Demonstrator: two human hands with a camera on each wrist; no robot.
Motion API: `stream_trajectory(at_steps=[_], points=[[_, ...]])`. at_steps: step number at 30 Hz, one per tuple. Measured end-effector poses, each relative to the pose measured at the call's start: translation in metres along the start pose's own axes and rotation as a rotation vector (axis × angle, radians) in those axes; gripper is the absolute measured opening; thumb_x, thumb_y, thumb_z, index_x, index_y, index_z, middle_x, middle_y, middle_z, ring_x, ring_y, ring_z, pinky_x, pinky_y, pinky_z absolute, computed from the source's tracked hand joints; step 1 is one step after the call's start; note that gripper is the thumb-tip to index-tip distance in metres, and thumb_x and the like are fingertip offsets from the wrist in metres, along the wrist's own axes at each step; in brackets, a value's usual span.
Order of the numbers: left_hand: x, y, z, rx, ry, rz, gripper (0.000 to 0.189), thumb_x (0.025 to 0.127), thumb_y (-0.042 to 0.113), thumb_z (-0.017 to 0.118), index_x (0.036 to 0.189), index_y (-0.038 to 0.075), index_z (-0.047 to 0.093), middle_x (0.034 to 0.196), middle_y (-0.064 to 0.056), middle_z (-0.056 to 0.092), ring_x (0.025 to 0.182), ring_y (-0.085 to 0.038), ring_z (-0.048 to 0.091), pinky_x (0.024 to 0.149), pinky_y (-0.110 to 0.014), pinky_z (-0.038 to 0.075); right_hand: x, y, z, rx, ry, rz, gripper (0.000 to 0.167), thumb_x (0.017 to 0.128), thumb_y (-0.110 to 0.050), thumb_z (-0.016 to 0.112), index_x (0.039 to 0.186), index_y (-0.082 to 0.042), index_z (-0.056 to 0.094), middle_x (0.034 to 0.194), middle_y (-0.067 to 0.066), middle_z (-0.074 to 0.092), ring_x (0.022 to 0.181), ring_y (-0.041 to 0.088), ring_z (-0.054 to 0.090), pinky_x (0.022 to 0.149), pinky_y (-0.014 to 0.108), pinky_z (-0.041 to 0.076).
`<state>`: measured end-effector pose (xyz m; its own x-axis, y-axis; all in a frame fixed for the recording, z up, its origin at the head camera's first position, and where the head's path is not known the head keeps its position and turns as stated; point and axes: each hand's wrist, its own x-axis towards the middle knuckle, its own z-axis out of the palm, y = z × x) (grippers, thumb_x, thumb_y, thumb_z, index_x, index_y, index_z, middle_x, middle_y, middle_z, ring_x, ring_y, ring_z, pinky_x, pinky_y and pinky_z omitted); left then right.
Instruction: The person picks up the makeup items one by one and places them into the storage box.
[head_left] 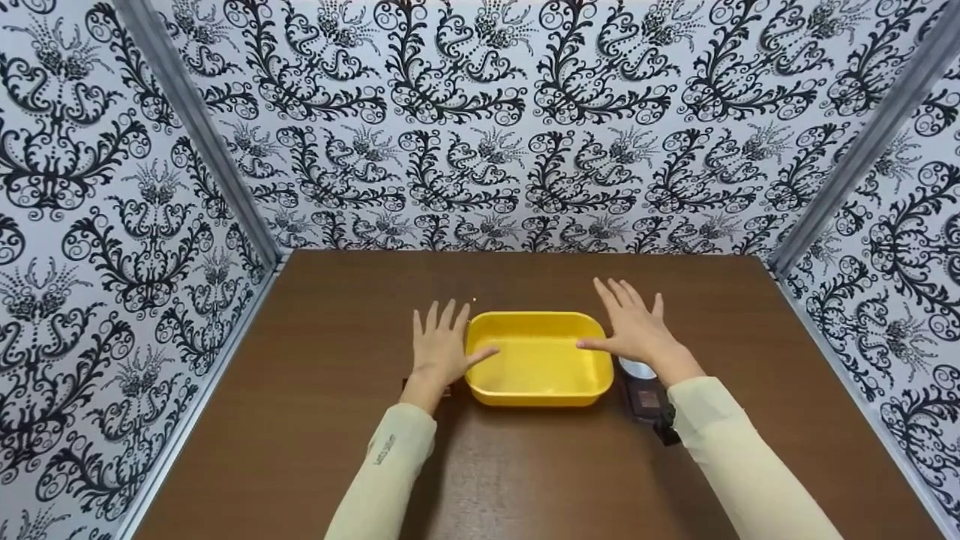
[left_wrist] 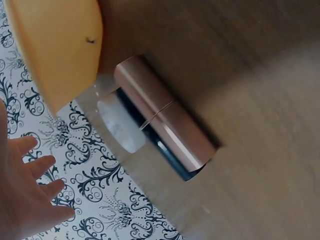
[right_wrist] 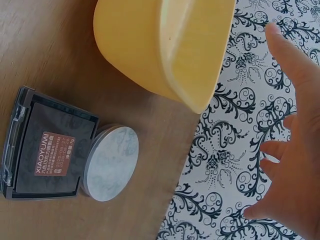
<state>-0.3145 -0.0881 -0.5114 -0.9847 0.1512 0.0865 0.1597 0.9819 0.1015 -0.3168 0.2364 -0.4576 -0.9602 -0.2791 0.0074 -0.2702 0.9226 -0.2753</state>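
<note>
A yellow plastic tub stands on the table between both hands, with nothing visible inside. My left hand is over its left side, fingers spread and thumb reaching across the rim. Over the right side, my right hand has its fingers spread too, thumb pointing inward. Neither hand holds anything. The left wrist view shows a rose-gold cylindrical tube beside a dark slim piece and a whitish rounded piece. In the right wrist view, a black compact case labelled XIAOYUMI lies against a round marbled-lid container.
The brown wooden table is bordered by walls with black-and-white scroll patterns. Grey strips run along the wall corners. The small items lie close to the tub's left and right sides, partly under the hands in the head view.
</note>
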Motion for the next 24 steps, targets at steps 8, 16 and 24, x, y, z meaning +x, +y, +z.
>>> stream_trajectory(at_steps=[8,16,24], points=[[-0.004,0.000,0.017,-0.026,0.003,0.000,0.092,0.087,0.081,0.038,0.157,0.021,0.032,0.162,-0.010,0.033,0.152,-0.037,0.025,0.125,-0.061,0.011,0.000,0.007,0.004,-0.011,-0.008,0.006,0.122,0.074,-0.079,0.064,0.161,-0.012,0.010,0.165,0.024,0.014,0.153,0.044,0.009,0.111,0.081,-0.006],[-0.009,0.002,0.029,-0.079,0.000,-0.004,0.093,0.088,0.081,0.035,0.158,0.019,0.030,0.162,-0.011,0.034,0.151,-0.036,0.028,0.125,-0.058,0.014,-0.002,0.016,0.008,-0.011,-0.004,0.020,0.117,0.078,-0.069,0.069,0.161,-0.013,0.011,0.165,0.024,0.016,0.153,0.044,0.011,0.111,0.080,-0.005],[-0.009,0.005,0.034,-0.088,-0.003,-0.025,0.096,0.087,0.082,0.036,0.159,0.020,0.025,0.163,-0.010,0.032,0.151,-0.035,0.028,0.125,-0.059,0.014,-0.005,0.028,0.014,0.001,-0.006,0.048,0.109,0.081,-0.060,0.072,0.161,-0.012,0.014,0.162,0.026,0.024,0.150,0.047,0.018,0.111,0.081,-0.001]])
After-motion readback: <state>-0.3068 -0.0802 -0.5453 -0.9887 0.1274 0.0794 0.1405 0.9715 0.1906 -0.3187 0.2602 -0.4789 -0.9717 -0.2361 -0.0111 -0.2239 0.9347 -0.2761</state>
